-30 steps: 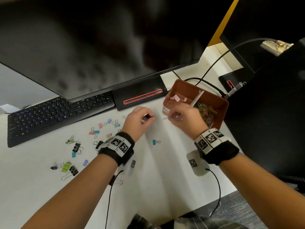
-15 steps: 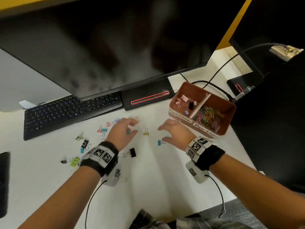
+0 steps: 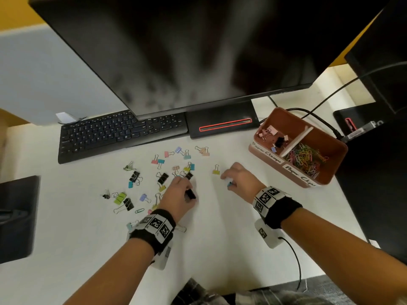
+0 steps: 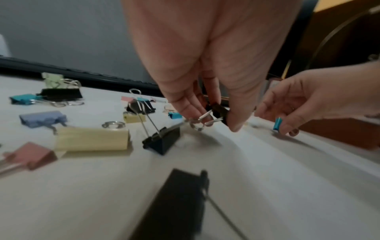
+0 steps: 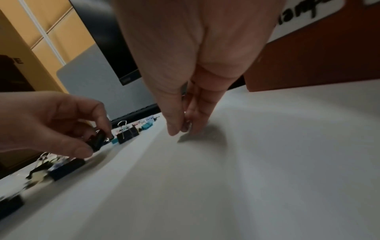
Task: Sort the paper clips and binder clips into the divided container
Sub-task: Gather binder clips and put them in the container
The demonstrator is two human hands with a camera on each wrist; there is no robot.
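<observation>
Both hands back down among the loose clips

The divided container sits right, now holding an extra black clip (dropped since a second ago); left hand pinches a black binder clip, right hand a small blue clip.

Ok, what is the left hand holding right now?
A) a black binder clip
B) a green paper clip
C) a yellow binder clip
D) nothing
A: the left hand pinches a black binder clip between thumb and fingers just above the desk, while the right hand pinches a blue binder clip.
</observation>
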